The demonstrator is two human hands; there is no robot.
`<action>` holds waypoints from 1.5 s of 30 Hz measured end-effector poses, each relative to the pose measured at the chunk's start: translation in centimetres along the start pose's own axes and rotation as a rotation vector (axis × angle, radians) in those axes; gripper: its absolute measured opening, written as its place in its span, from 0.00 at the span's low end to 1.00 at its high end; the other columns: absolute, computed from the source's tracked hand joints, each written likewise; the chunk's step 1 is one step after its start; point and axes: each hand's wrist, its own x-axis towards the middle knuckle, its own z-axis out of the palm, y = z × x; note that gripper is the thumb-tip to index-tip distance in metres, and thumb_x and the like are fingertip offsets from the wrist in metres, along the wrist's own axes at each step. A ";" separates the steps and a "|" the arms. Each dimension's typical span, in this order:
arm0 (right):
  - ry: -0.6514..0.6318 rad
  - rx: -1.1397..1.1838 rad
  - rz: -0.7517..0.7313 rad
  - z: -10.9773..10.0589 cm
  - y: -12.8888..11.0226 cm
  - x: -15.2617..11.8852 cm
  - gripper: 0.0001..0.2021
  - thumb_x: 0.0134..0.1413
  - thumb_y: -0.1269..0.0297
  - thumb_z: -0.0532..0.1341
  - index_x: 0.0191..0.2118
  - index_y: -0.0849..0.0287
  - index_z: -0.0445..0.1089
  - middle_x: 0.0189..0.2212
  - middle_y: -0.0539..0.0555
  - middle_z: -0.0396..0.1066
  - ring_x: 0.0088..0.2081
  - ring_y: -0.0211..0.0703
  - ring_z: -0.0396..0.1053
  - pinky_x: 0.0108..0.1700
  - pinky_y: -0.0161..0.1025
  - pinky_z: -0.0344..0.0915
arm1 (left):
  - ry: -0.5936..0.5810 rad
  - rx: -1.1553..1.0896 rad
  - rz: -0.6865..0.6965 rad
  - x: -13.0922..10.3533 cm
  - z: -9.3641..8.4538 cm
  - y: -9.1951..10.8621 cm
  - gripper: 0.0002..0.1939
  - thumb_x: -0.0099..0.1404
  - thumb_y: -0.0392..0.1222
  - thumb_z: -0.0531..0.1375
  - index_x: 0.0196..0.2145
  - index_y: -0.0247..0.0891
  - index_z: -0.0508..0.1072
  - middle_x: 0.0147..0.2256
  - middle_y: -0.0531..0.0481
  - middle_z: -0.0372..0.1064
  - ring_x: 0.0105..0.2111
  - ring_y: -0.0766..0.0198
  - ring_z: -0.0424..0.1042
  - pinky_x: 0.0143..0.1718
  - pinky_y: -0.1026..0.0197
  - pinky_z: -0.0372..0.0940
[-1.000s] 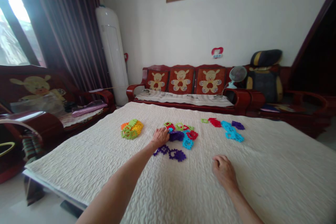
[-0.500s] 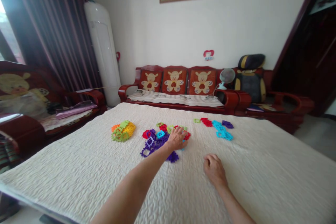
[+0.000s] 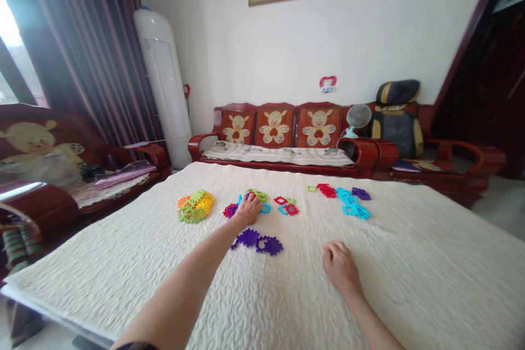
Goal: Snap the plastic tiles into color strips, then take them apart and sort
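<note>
My left hand (image 3: 249, 209) lies over a mixed heap of red, green, blue and purple plastic pieces; its fingertips touch the heap, and what is under the palm is hidden. Nearer to me are several purple pieces (image 3: 269, 245). To the right of the hand sits a small group of red, blue and green pieces (image 3: 291, 209). My right hand (image 3: 341, 266) rests on the quilted cloth with its fingers curled, away from the pieces; whatever may be inside is hidden.
Yellow, orange and green pieces (image 3: 196, 206) form a pile at the left. Light blue pieces (image 3: 353, 208), red pieces (image 3: 327, 191) and purple ones (image 3: 361, 193) lie at the right. Behind the cloth-covered table (image 3: 287, 306) stands a sofa (image 3: 279, 161).
My left hand has moved left across the heap. The purple pieces now lie apart, nearer to me, and the middle heap has split. The view has shifted slightly.
</note>
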 end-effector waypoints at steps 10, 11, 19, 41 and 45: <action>0.018 -0.018 -0.020 0.2 0.1 0.1 0.10 0.50 0.71 0.50 0.26 0.58 0.67 0.31 0.56 0.68 0.36 0.44 0.66 0.42 0.39 0.59 | 0.111 -0.008 -0.205 -2.1 -4.5 -3.5 0.18 0.65 0.45 0.56 0.50 0.35 0.66 0.49 0.43 0.65 0.45 0.58 0.68 0.44 0.49 0.67; 0.020 -0.013 -0.021 0.2 0.1 0.1 0.10 0.50 0.71 0.50 0.26 0.58 0.67 0.31 0.57 0.69 0.36 0.44 0.66 0.42 0.39 0.59 | 0.112 -0.001 -0.199 -2.0 -4.6 -2.8 0.17 0.65 0.45 0.56 0.49 0.36 0.67 0.49 0.43 0.65 0.47 0.57 0.67 0.46 0.48 0.66; 0.022 0.007 -0.037 0.7 0.7 0.2 0.09 0.50 0.71 0.51 0.26 0.59 0.67 0.32 0.57 0.69 0.36 0.45 0.66 0.42 0.40 0.59 | 0.015 -0.120 0.186 -6.0 0.2 5.4 0.16 0.65 0.46 0.55 0.49 0.40 0.68 0.51 0.44 0.64 0.49 0.58 0.66 0.49 0.50 0.64; -0.137 -0.034 -0.036 -1.3 1.1 1.7 0.10 0.50 0.76 0.51 0.32 0.58 0.67 0.34 0.53 0.67 0.38 0.42 0.64 0.42 0.37 0.58 | 0.553 -0.197 0.297 -0.2 10.4 5.6 0.15 0.61 0.38 0.52 0.43 0.39 0.73 0.45 0.42 0.71 0.46 0.58 0.71 0.46 0.56 0.69; 0.053 0.034 -0.004 -2.3 7.6 7.5 0.13 0.49 0.74 0.51 0.40 0.58 0.67 0.39 0.55 0.68 0.44 0.43 0.64 0.49 0.38 0.58 | 0.536 -0.240 0.248 1.3 10.4 7.2 0.13 0.63 0.38 0.51 0.38 0.39 0.75 0.41 0.43 0.74 0.41 0.60 0.74 0.43 0.60 0.71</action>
